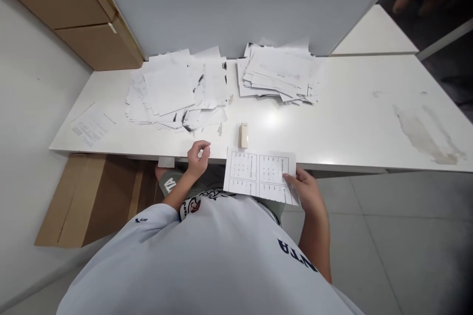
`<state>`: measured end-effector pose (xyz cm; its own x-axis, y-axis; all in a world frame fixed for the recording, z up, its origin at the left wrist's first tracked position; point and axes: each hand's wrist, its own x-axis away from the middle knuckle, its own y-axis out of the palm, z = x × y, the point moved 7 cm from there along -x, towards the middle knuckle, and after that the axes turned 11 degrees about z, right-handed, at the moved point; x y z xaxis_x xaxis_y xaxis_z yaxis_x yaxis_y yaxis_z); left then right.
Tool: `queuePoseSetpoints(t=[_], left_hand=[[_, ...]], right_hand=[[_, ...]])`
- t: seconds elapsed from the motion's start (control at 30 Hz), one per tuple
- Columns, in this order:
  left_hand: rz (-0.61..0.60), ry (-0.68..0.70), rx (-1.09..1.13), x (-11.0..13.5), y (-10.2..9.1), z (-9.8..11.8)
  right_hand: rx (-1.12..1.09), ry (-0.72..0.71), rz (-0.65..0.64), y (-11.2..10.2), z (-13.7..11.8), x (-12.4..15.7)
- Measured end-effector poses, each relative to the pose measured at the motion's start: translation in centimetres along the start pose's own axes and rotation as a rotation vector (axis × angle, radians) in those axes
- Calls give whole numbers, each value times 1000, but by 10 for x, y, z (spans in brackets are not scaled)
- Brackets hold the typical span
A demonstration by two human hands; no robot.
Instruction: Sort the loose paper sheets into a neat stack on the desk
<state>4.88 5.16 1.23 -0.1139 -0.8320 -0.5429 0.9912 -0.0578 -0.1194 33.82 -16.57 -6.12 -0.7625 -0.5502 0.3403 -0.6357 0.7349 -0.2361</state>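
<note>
At the near edge of the desk [351,120], a sheet [246,184] is being gripped by the right hand [307,191], the thumb being laid on its printed face and the fingers being tucked beneath. Framed print is being shown on it, and the desk's edge is being overlapped by its far part; whether the desk is being touched cannot be told. To its left, the left hand [198,160] is being held near the same edge, released, the fingers half curled. Just beyond the sheet, a cream block [243,136] is being supported by the desk. Farther back, a wide, uneven left pile [170,88] and a narrower right pile [279,71] are being set apart by a thin gap, dark patches being shown among the left one's papers. Near the desk's left end, a form [92,123] is being displayed flat; toward the right, the surface is being marked by a stain [417,130]. Behind, the piles are being backed by a grey panel [240,5], flanked at left by brown boxes [98,44]. Below the desk's left end, a carton [70,202] is being partly covered.
</note>
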Motion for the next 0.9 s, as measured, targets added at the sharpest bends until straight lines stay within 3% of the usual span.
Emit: queuePoseSetpoints(t=[0.13,0.27,0.4,0.53,0.9], left_hand=[[-204,125,3,-5,44,18],[-512,260,-222,2,85,21],[-739,453,-370,20,105,19],[-728,517,-435,25,106,16],[-646,504,-479,23,109,5]], right_hand=[[-50,15,89,-23,-1,-4],[-97,46,96,-30,-2,-8],[-138,76,79,-26,1,-11],[-167,79,85,-22,1,-13],[-143,81,58,-22,-8,-13]])
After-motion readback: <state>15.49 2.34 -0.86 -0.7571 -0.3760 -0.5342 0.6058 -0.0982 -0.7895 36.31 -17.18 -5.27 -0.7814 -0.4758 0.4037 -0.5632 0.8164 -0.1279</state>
